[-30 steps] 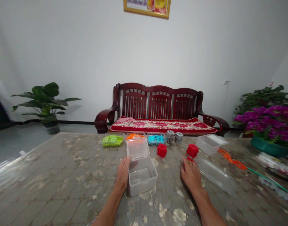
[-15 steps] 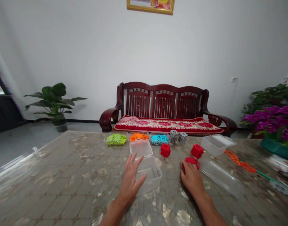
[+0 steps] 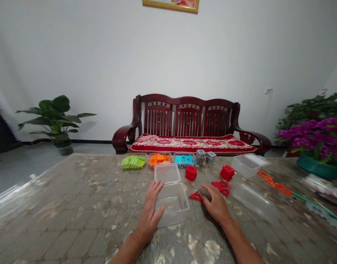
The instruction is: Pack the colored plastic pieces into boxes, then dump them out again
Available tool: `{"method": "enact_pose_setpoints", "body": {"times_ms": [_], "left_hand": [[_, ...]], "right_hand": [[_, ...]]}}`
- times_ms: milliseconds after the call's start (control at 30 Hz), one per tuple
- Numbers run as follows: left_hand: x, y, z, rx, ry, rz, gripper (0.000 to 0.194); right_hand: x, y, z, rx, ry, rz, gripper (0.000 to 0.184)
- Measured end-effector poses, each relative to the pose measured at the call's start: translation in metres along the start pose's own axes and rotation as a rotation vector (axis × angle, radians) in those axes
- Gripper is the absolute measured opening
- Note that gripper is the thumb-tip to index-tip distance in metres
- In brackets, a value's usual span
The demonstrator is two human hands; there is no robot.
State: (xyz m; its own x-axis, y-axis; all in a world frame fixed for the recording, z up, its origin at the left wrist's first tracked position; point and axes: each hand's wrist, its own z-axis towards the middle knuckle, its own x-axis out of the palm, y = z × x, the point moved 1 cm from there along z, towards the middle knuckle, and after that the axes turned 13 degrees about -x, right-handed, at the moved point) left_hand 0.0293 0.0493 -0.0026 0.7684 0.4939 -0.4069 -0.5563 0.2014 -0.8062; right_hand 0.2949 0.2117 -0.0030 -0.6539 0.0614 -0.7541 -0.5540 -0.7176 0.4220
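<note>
Hands apart, the left hand (image 3: 149,214) lies open against the clear plastic box (image 3: 172,205) (empty so far), the right hand (image 3: 216,205) curled, holding nothing visible, beside loose red interlocking pieces (image 3: 222,187), filled trays (image 3: 132,155) beyond.

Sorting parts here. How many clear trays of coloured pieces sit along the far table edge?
3, side by side along the far edge of the table: the green-piece tray leftmost, the orange-piece tray middle, the blue-piece tray rightmost.
</note>
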Motion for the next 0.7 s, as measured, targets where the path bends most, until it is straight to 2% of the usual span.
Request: {"method": "enact_pose_setpoints", "body": {"times_ms": [200,267,333,433,567,633,700], "left_hand": [[-0.001,-0.004,0.001,0.019,0.003,0.023,0.055],[-0.001,-0.005,0.001,0.034,-0.021,0.024,0.054],[-0.001,-0.005,0.001,0.047,-0.048,0.023,0.053],[0.002,-0.002,0.002,0.061,-0.075,0.027,0.053],[0.004,0.004,0.001,0.067,-0.073,0.05,0.054],[0.004,0.006,0.0,0.072,-0.07,0.057,0.055],[0.004,0.007,0.0,0.071,-0.069,0.06,0.056]], "right_hand": [[-0.001,0.019,0.0,-0.085,0.199,-0.003,0.045],[0.001,0.02,-0.003,-0.122,0.216,0.007,0.045],[0.004,0.016,-0.005,-0.131,0.189,0.028,0.049],[0.009,0.003,0.004,-0.046,0.05,0.079,0.048],[0.012,-0.009,0.044,0.1,-0.141,0.136,0.048],[0.012,-0.009,0.07,0.072,-0.146,0.112,0.054],[0.011,-0.006,0.091,0.031,-0.088,0.06,0.063]]}}
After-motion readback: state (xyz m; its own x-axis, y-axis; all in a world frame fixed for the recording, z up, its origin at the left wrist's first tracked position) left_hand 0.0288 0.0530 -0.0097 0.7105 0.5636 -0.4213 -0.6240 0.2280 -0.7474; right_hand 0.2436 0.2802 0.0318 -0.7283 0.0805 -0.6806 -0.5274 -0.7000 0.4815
